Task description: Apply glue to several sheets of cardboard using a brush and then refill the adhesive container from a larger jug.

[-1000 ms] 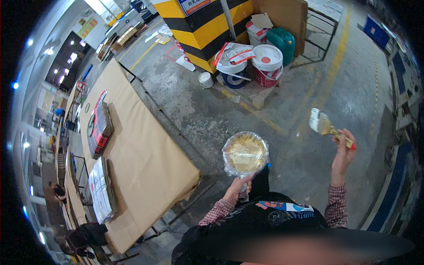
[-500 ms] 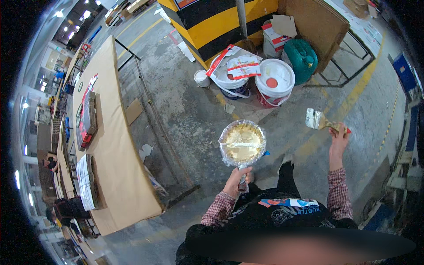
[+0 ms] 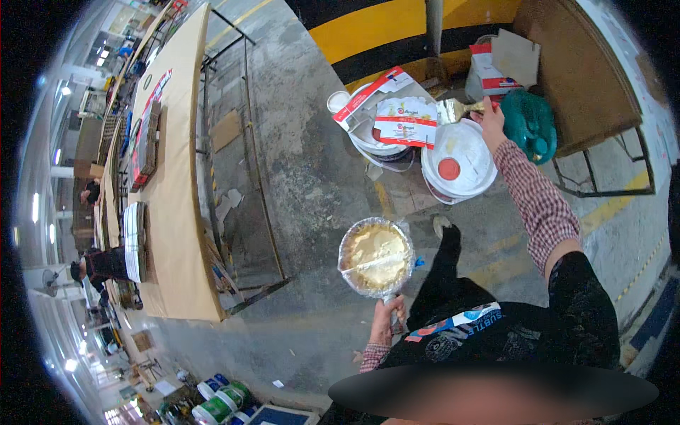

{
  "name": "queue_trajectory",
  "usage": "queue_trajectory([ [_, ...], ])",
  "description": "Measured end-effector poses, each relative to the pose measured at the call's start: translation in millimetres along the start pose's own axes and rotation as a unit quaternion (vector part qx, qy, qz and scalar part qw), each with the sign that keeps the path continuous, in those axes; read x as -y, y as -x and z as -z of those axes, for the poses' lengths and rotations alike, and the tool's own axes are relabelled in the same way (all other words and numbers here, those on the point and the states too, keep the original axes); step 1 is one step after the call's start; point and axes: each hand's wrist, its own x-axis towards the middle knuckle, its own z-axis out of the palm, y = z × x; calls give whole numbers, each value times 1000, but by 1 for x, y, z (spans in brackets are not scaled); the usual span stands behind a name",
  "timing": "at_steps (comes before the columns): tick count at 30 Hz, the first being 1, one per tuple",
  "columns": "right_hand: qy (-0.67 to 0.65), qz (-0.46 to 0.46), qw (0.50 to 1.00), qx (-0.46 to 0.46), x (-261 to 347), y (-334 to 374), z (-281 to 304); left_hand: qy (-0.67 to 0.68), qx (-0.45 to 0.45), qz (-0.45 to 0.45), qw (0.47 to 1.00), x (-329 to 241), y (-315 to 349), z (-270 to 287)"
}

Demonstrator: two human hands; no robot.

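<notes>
My left hand (image 3: 386, 319) is closed round the handle of a plastic-lined pan (image 3: 345, 275). Cream-coloured paste (image 3: 375, 248) lies in the pan, and a pale strip runs across its top. Stretched far forward, my right hand (image 3: 490, 122) grips the handle of a flat paintbrush (image 3: 453, 111) with whitish bristles. The bristles are at the right edge of a red and white cardboard piece (image 3: 406, 122) lying on a bucket lid; whether they touch it I cannot tell. Just below the brush is a white lidded bucket (image 3: 471, 159) with a red round spot.
A green jerrycan (image 3: 531, 127) stands right of the buckets, near a large brown board (image 3: 577, 78). Behind is a yellow and black striped base (image 3: 368, 37). To the left, a long paper-covered table (image 3: 180, 184) carries stacked goods. A person (image 3: 99, 269) is beyond it.
My right hand has swung forward and left with the brush, from open floor to the buckets. The pan has shifted slightly left and toward me in view. The whole view has turned.
</notes>
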Motion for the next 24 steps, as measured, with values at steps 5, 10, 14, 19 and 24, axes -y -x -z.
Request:
queue_trajectory([
  [5,51,-58,997,-1,-46,-65,-43,35,-22,16,999,4,-35,-48],
  [10,54,-88,993,65,-90,-96,-82,100,-51,17,994,7,-30,-93],
  [14,84,-105,990,50,-111,-126,-86,118,-114,28,986,6,-34,-132],
  [19,120,-248,957,87,-93,-144,-37,170,-181,-3,969,31,-44,-189],
  [24,484,205,780,340,-2,-125,102,224,-248,-76,939,69,-33,-257],
])
